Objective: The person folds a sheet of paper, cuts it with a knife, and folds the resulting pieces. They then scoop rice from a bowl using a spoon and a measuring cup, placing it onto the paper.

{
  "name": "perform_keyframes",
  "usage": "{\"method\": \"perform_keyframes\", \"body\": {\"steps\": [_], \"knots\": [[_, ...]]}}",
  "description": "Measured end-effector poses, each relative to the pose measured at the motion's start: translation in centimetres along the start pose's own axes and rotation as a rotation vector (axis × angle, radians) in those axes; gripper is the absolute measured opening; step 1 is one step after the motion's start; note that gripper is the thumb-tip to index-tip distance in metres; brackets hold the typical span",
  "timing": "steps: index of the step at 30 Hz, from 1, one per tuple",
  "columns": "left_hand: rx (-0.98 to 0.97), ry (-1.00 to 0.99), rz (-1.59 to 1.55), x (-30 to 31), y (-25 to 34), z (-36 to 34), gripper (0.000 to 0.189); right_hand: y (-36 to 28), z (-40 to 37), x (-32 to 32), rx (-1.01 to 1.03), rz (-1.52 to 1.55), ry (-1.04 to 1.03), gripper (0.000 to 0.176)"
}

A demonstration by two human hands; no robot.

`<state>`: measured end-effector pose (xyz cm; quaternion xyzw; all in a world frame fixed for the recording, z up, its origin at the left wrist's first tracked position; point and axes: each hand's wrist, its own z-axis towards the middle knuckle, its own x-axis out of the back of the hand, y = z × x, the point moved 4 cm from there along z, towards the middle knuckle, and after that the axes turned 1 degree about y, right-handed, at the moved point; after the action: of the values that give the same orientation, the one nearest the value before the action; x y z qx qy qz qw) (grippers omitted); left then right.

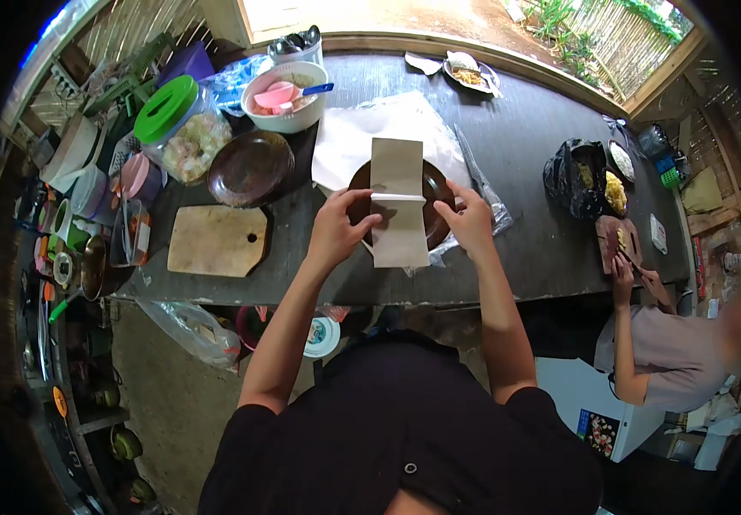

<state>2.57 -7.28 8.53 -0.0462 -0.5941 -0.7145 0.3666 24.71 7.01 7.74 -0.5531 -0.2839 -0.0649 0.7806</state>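
Observation:
A strip of brown paper [398, 167] with a raised pale fold across its middle lies over a dark brown plate [435, 193]. My left hand [340, 227] is at the paper's left edge, thumb over the edge and index finger by the end of the fold. On the other side, my right hand [471, 225] has thumb and index finger apart, just off the paper's right edge. Under the plate spreads a white sheet [344, 142]. A clear plastic wrapper [477, 176] lies beside my right hand.
Left are a wooden cutting board [216, 241], brown plates [252, 168], a green-lidded jar [194, 142] and a white bowl [284, 120]. At right, a person [675, 352] works at a small board [610, 245] near a black bag [572, 178]. A food plate [473, 79] stands at the back.

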Motion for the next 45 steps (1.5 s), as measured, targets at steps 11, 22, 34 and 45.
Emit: {"method": "perform_keyframes", "body": {"steps": [11,22,34,45], "knots": [[0.037,-0.096,0.335,-5.6,-7.6,11.4,0.048,7.0,12.3,-4.3,0.094,-0.204,-0.044,0.057],[0.023,-0.035,0.448,-6.8,-7.9,13.0,0.029,4.9,13.0,-7.4,0.321,-0.238,-0.128,0.028],[0.012,-0.02,0.482,-6.3,-8.1,11.4,0.019,3.7,11.5,-10.0,0.446,-0.273,-0.274,0.014],[-0.141,0.319,0.393,0.8,-3.6,11.6,0.024,-0.4,13.3,-8.6,0.424,-0.152,-0.319,0.037]]}}
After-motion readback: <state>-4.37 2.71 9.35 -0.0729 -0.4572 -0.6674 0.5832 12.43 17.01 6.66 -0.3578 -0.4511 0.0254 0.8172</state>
